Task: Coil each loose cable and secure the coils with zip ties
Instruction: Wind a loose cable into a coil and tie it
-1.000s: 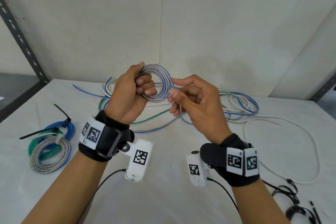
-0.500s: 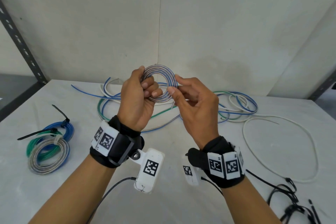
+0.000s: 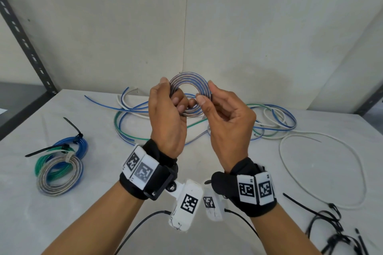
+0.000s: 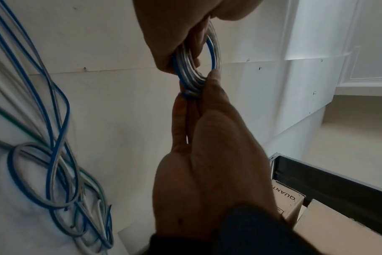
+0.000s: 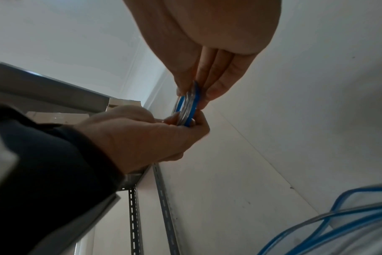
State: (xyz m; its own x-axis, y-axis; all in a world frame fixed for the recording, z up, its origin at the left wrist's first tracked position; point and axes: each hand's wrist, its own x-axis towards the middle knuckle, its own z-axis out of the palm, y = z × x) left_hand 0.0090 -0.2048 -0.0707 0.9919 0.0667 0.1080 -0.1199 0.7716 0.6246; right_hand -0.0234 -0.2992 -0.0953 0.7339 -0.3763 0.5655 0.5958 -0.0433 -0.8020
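I hold a small coil of clear cable with a blue stripe (image 3: pixel 189 80) upright above the table. My left hand (image 3: pixel 165 114) grips the coil's left side, fingers curled through its middle. My right hand (image 3: pixel 223 114) pinches the right rim between thumb and forefinger. The coil (image 4: pixel 194 74) shows edge-on in the left wrist view between both hands, and the same coil (image 5: pixel 187 107) appears in the right wrist view. Loose blue, green, white and clear cables (image 3: pixel 132 118) lie tangled on the table behind my hands. A loose white cable (image 3: pixel 323 172) loops at the right.
Three coils (image 3: pixel 60 163) bound with zip ties lie at the left. Black zip ties (image 3: pixel 331 225) lie at the front right. A grey slotted rack post (image 3: pixel 24 43) stands at the left; the wall closes off the back of the white table (image 3: pixel 99 203).
Both hands rose and drew closer together. The right hand moved from the trailing cable end onto the coil's right rim. The coil now stands more face-on to me.
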